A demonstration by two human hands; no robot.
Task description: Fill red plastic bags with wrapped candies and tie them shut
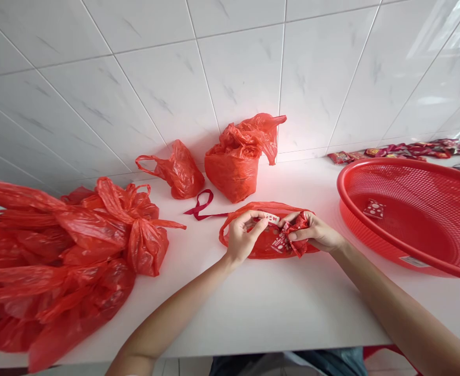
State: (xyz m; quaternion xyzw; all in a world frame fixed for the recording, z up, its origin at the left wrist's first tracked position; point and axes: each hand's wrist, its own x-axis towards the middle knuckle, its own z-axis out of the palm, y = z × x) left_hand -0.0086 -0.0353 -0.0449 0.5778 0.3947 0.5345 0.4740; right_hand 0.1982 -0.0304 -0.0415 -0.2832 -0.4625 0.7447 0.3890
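A red plastic bag (267, 245) lies flat on the white table (277, 303) in front of me. My left hand (242, 236) grips the bag's rim with curled fingers. My right hand (317, 232) is closed on a few red-and-white wrapped sweets (289, 235), held at the bag's mouth. A small white sweet (271, 217) shows between the two hands.
A big red mesh basket (410, 209) holding one sweet (374, 209) stands at the right. Tied red bags (236, 162), (179, 171) sit against the tiled wall, with a pile of filled red bags (69, 261) at left. A dark red ribbon (202, 204) and more sweets (402, 150) lie behind.
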